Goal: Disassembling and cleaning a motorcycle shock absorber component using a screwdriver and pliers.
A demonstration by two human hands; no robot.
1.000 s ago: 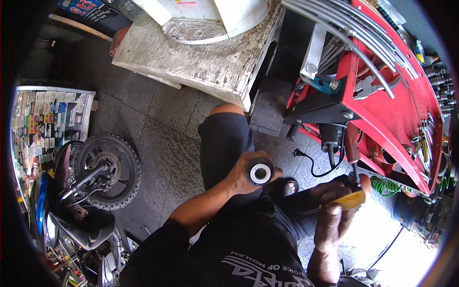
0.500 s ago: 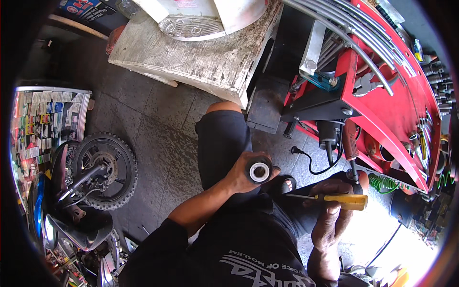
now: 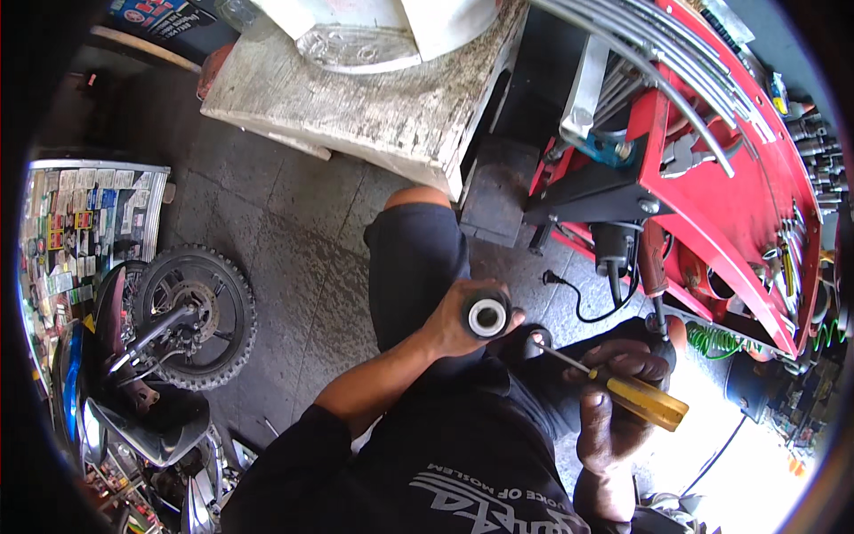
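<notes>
My left hand (image 3: 445, 325) is wrapped round a dark cylindrical part, held end-on to the camera, with a silver ring and bore (image 3: 487, 317) showing at its top, above my left thigh. To its lower right, my right hand (image 3: 614, 418) grips a screwdriver (image 3: 645, 400) by its yellow handle. The thin shaft slants up-left toward the cylindrical part, its tip a short way to the right of it and apart from it in this view. My sandalled foot shows beneath, partly hidden.
A worn wooden stand (image 3: 338, 116) bears a white container (image 3: 436, 27). A red tool rack (image 3: 729, 231) with rods, tools and a hanging black cord (image 3: 583, 307) is at right. A motorcycle wheel (image 3: 191, 316) and a sticker-covered panel (image 3: 89, 222) stand left. Grey tiled floor (image 3: 294, 231) lies between.
The screwdriver has turned: its handle has dropped to the lower right and its tip has risen toward the cylindrical part. My right fingers have shifted round the handle. My left hand has barely moved.
</notes>
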